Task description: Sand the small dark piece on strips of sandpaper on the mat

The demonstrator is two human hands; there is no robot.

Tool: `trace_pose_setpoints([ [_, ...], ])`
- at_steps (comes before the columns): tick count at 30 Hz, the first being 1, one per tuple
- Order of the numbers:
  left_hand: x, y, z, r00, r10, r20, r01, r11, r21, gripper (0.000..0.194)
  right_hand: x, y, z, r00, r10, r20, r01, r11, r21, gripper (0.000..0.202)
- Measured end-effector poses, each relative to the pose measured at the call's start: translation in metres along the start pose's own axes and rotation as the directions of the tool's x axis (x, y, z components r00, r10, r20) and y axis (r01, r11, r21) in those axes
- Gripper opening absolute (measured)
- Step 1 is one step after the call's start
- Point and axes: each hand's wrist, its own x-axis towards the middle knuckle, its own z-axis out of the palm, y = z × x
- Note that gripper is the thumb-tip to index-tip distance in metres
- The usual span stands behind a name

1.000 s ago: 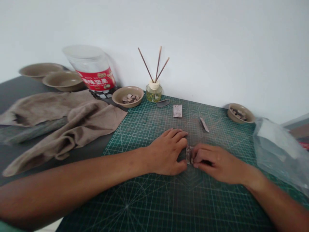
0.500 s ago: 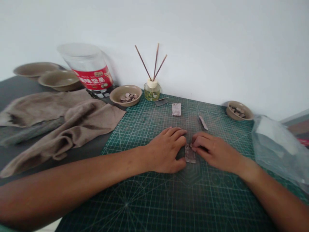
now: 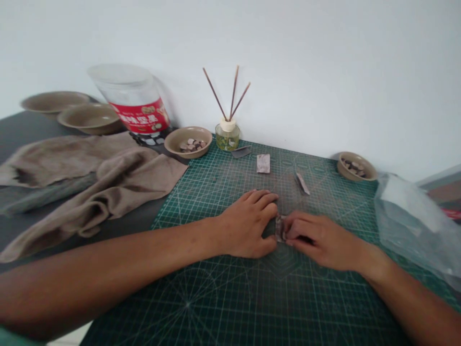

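Note:
Flat on the green cutting mat (image 3: 230,298) lies a small, dusty grey-purple rectangle (image 3: 279,231) that looks like worn sandpaper. My left hand (image 3: 252,223) rests palm down with its fingers apart, thumb and index fingertips at the rectangle's left edge. Over its right part, my right hand (image 3: 313,235) is closed in a pinch. Whatever sits between those fingertips is hidden. Beyond the hands are a similar flat rectangle (image 3: 263,164), a bent or folded piece (image 3: 303,183), and a dark grey piece (image 3: 241,152).
Small chips fill part of a left bowl (image 3: 169,142) and a right bowl (image 3: 370,177). A reed diffuser (image 3: 227,137) stands by the wall. To the left are a red-labelled plastic jar (image 3: 140,115), a brown cloth (image 3: 144,175) and other bowls (image 3: 90,126). A plastic bag (image 3: 410,221) lies right.
My right hand has slid down along the rectangle toward me, now covering its lower right part. My left hand has stayed in place.

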Motion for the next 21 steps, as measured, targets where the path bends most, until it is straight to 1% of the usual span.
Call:
trace_pose_setpoints([
  [2,0.000,0.000,0.000,1.000,0.000,0.006,0.000,1.000,0.006,0.041,0.003,-0.001,0.004,0.998,0.005,-0.068,-0.009,0.999,-0.048,0.009],
  [4,0.000,0.000,0.000,1.000,-0.005,0.008,0.005,1.000,0.008,0.040,0.005,0.002,0.004,0.990,0.056,-0.128,-0.070,0.992,-0.105,0.008],
  [6,0.000,0.000,0.000,1.000,-0.008,0.009,0.008,1.000,0.000,0.039,0.004,0.004,0.000,0.989,0.095,-0.113,-0.107,0.988,-0.110,0.006],
  [8,-0.001,0.000,-0.001,1.000,-0.006,0.007,0.006,1.000,-0.016,0.039,0.000,0.003,-0.004,0.996,0.079,-0.047,-0.080,0.996,-0.037,0.006],
  [9,-0.001,0.000,-0.001,1.000,-0.004,0.004,0.004,1.000,-0.026,0.039,-0.002,0.001,-0.005,0.998,0.055,-0.029,-0.055,0.998,0.016,0.007],
  [10,-0.001,0.000,-0.001,1.000,-0.002,0.001,0.002,0.999,-0.037,0.039,-0.003,-0.002,-0.005,0.999,0.038,-0.038,-0.035,0.997,0.076,0.007],
  [11,0.000,0.000,-0.002,1.000,-0.002,-0.004,0.001,0.999,-0.051,0.038,-0.004,-0.005,-0.004,0.996,0.040,-0.086,-0.028,0.990,0.141,0.007],
  [12,0.000,-0.001,-0.003,1.000,-0.001,-0.013,0.000,0.997,-0.071,0.038,-0.004,-0.009,-0.003,0.985,0.069,-0.158,-0.033,0.976,0.217,0.007],
  [13,0.000,-0.001,-0.004,1.000,0.000,-0.030,-0.003,0.995,-0.096,0.039,-0.004,-0.013,0.000,0.963,0.119,-0.244,-0.039,0.950,0.309,0.007],
  [14,0.001,-0.001,-0.006,0.998,0.000,-0.059,-0.007,0.992,-0.126,0.041,-0.003,-0.017,0.003,0.929,0.185,-0.321,-0.036,0.907,0.419,0.008],
  [15,0.001,-0.001,-0.007,0.995,0.000,-0.103,-0.017,0.987,-0.160,0.044,-0.001,-0.021,0.007,0.890,0.258,-0.376,-0.015,0.841,0.540,0.010],
  [16,0.002,0.000,-0.008,0.987,0.003,-0.159,-0.034,0.981,-0.193,0.047,0.001,-0.026,0.011,0.853,0.329,-0.405,0.024,0.751,0.660,0.013],
  [17,0.002,0.000,-0.009,0.976,0.010,-0.219,-0.060,0.973,-0.223,0.049,0.002,-0.031,0.015,0.826,0.390,-0.408,0.075,0.642,0.763,0.016],
  [18,0.002,0.001,-0.009,0.960,0.019,-0.279,-0.091,0.965,-0.247,0.051,0.004,-0.035,0.019,0.810,0.438,-0.391,0.124,0.523,0.843,0.019],
  [20,0.002,0.003,-0.009,0.926,0.042,-0.375,-0.152,0.951,-0.268,0.049,0.007,-0.044,0.027,0.804,0.504,-0.317,0.181,0.301,0.936,0.022],
  [21,0.001,0.004,-0.009,0.911,0.053,-0.410,-0.175,0.948,-0.265,0.046,0.008,-0.048,0.029,0.806,0.523,-0.277,0.190,0.214,0.958,0.022],
])
